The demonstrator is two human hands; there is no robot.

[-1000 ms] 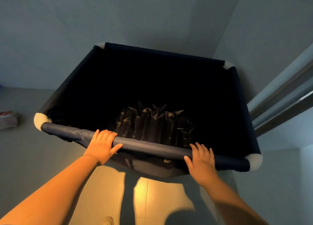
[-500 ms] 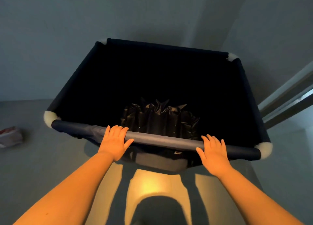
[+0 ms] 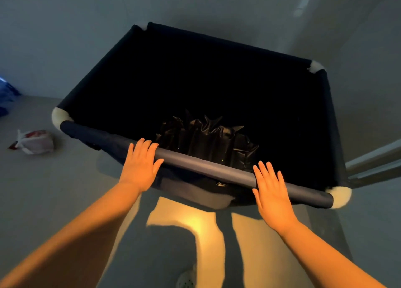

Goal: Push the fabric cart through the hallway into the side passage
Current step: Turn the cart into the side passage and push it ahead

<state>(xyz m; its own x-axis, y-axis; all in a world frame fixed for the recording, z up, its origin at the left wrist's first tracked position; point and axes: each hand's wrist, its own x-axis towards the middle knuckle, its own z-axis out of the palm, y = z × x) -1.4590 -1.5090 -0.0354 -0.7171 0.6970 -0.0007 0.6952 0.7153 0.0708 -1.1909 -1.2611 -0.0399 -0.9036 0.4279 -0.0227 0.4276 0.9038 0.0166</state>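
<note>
The fabric cart (image 3: 206,164) is a deep, dark navy bin with padded rails and pale corner caps, filling the middle of the head view. A crumpled black bag (image 3: 208,136) lies at its bottom. My left hand (image 3: 141,164) rests flat on the near rail, left of its middle, fingers straight and slightly spread. My right hand (image 3: 272,192) lies flat on the same rail near the right corner, fingers spread. Neither hand curls around the rail.
A grey wall stands close behind the cart's far edge. A door frame (image 3: 373,164) runs along the right, touching or nearly touching the cart's side. A white and red plastic bag (image 3: 35,141) lies on the floor at left, with blue cloth (image 3: 6,92) beyond it.
The cart has swung so its far end points more to the right, near the wall. My fingers have straightened from a curl over the rail to flat palms.
</note>
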